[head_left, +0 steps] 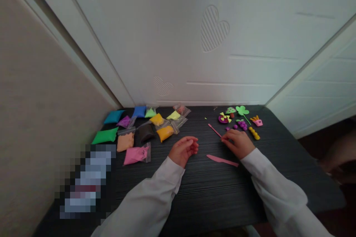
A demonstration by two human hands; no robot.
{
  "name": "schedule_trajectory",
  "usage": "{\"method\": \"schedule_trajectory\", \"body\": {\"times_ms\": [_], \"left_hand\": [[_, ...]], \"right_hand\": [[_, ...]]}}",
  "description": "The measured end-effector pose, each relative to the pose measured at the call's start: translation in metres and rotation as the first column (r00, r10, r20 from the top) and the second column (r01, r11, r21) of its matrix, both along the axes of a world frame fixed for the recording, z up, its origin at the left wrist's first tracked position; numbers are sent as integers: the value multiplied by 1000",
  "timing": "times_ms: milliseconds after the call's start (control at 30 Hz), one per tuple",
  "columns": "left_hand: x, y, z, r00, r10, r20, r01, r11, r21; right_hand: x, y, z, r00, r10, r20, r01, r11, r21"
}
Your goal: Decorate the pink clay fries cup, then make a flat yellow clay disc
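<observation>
My right hand (237, 143) pinches the near end of a thin pink clay modelling tool (214, 130) just above or on the dark table; I cannot tell which. The tool's narrow far end points away to the left. My left hand (183, 151) hovers left of it with fingers loosely curled and apart, and no object shows in it. Between the hands and closer to me lies a pink plastic clay knife (222, 160). Beyond the right hand are small purple clay balls (236, 127) and a purple grape bunch (242, 125).
Several clay bags, including pink (133, 155), brown (145, 132) and orange (165, 133), lie on the left. Clay figures stand at the back right: a green clover (242, 110), a mushroom (230, 111), a fries box (257, 122). A white panel (178, 44) rises behind the table (200, 200).
</observation>
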State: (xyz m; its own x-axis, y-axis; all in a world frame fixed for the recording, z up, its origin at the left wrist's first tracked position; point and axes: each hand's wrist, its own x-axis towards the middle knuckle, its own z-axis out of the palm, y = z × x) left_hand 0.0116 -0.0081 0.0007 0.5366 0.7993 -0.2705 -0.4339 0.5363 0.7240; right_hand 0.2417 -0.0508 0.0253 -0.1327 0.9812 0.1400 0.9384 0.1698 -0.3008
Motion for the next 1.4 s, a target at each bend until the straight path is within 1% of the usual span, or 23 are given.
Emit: {"method": "schedule_trajectory", "body": {"times_ms": [167,233,333,367,400,433,467,500,533,567,600,633,667,700,733,800,900,1000,1100,1133,1233,1300,1400], "left_hand": [[0,1,0,1000,5,1,-5,1000,7],[0,1,1,1000,10,0,-10,1000,6],[1,0,2,1000,9,-30,-9,1000,7],[1,-1,3,998,12,-64,-10,999,31],[2,-2,2,992,19,-123,-8,996,93],[3,-3,2,977,41,-208,1,980,201],[4,-5,1,948,91,-304,22,937,350],[5,-6,0,905,167,-392,65,855,514],[5,-8,-2,853,255,-454,130,741,659],[6,-9,-3,804,337,-490,206,615,761],[7,-11,-4,763,395,-511,287,501,817],[7,-12,-5,729,433,-530,362,413,836],[8,-14,-6,697,455,-554,432,349,831],[8,-15,-7,666,471,-579,493,304,815],[8,-16,-7,636,488,-598,541,271,796],[8,-19,-7,589,523,-616,603,223,766],[9,-22,-6,547,570,-613,641,186,745],[9,-23,-6,553,570,-608,644,171,746],[9,-22,-6,574,545,-611,633,177,754],[9,-22,-6,571,545,-614,630,188,753],[9,-22,-5,540,567,-622,637,207,742],[9,-24,-4,522,583,-623,656,192,730],[10,-29,-2,497,596,-631,696,160,700]], "right_hand": [[-3,-8,-16,999,-27,-26,27,999,20],[-7,-8,-17,998,-29,-48,31,999,39],[-14,-8,-14,996,-11,-90,16,998,55],[-17,-8,-13,995,-2,-103,8,998,58],[-20,-8,-12,993,8,-115,-1,998,60],[-23,-8,-11,992,20,-126,-12,998,61],[-26,-8,-11,990,36,-133,-29,998,57],[-29,-8,-11,989,57,-137,-51,998,46],[-31,-8,-11,987,79,-139,-76,997,30],[-33,-8,-12,985,99,-139,-99,995,11],[-34,-8,-12,984,114,-136,-116,993,-7],[-35,-9,-13,983,124,-133,-128,991,-24],[-36,-10,-13,983,129,-133,-135,990,-37],[-36,-12,-14,983,128,-130,-135,990,-44],[-36,-15,-14,985,121,-120,-128,991,-46],[-36,-21,-14,991,99,-86,-101,994,-28],[-33,-27,-14,997,68,-36,-67,998,15],[-30,-24,-12,997,67,-26,-67,998,11],[-32,-12,-7,996,88,-32,-88,996,-11],[-34,-6,-5,994,101,-39,-102,995,-20],[-41,6,-3,995,78,-69,-78,997,2],[-42,10,-4,995,53,-80,-51,998,33],[-37,7,-9,993,6,-115,2,998,69]]}}
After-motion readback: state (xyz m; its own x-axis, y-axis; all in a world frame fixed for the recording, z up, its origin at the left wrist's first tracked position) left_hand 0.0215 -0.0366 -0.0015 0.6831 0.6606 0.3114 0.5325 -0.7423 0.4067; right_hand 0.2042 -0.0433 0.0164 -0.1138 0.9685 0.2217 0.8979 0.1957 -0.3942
